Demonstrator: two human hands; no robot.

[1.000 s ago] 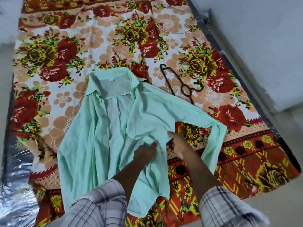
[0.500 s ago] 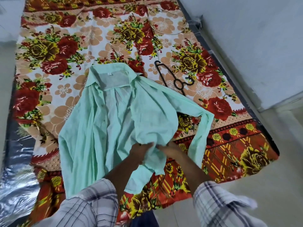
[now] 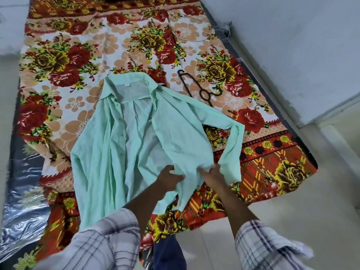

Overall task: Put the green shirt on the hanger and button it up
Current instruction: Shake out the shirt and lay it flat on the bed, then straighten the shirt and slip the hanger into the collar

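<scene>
The mint-green shirt [image 3: 116, 145] lies open and face up on the floral bedsheet [image 3: 58, 61], collar toward the far end, its right sleeve folded back. Near the hem of the right front panel, my left hand [image 3: 169, 177] and my right hand [image 3: 211, 173] both pinch the fabric, a hand's width apart. A black plastic hanger [image 3: 201, 90] lies flat on the sheet just beyond the shirt's right shoulder, not touching the hands.
The mattress runs lengthwise away from me, with a shiny plastic-wrapped edge [image 3: 21, 201] at the left. A pale wall [image 3: 292, 55] borders the right side. Bare floor [image 3: 302, 201] lies at the lower right. A thin cord [image 3: 194, 38] rests on the sheet at the far end.
Both hands have bunched the right front panel's lower edge and drawn it up and toward the shirt's middle. The view has shifted, so the hanger and shirt sit slightly higher in frame.
</scene>
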